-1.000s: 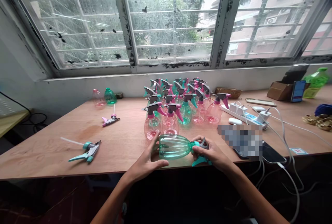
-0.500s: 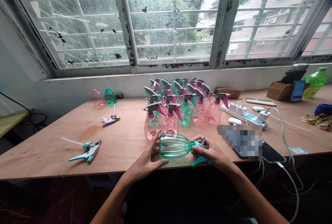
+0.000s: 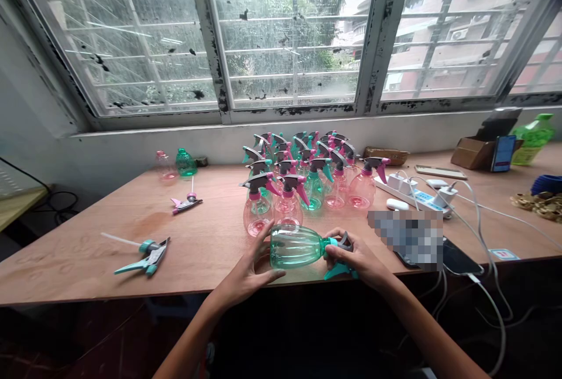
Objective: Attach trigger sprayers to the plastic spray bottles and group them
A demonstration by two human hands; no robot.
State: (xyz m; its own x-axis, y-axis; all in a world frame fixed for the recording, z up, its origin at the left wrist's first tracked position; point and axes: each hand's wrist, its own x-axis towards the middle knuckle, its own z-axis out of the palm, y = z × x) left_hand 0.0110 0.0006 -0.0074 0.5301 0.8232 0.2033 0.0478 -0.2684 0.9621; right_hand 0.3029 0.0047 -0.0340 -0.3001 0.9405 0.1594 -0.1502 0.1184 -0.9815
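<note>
A green spray bottle (image 3: 296, 246) lies sideways between my hands above the table's front edge, its base to the left. My left hand (image 3: 252, 267) is closed around the base end, thumb below and fingers behind. At the neck, my right hand (image 3: 355, 258) grips the teal collar and grey spray head, with the teal trigger (image 3: 339, 271) hanging beneath. Just behind stand several assembled pink and green spray bottles (image 3: 286, 210) with grey heads. To the left on the table lie a teal spray head (image 3: 151, 255) with its tube and a pink spray head (image 3: 188, 203).
A pink bottle (image 3: 165, 169) and a green bottle (image 3: 186, 163) without heads stand at the back left of the wooden table (image 3: 79, 250). On the right are a power strip (image 3: 413, 196) with cables, a phone (image 3: 463, 262), a cardboard box (image 3: 472, 152) and a green jug (image 3: 533, 139).
</note>
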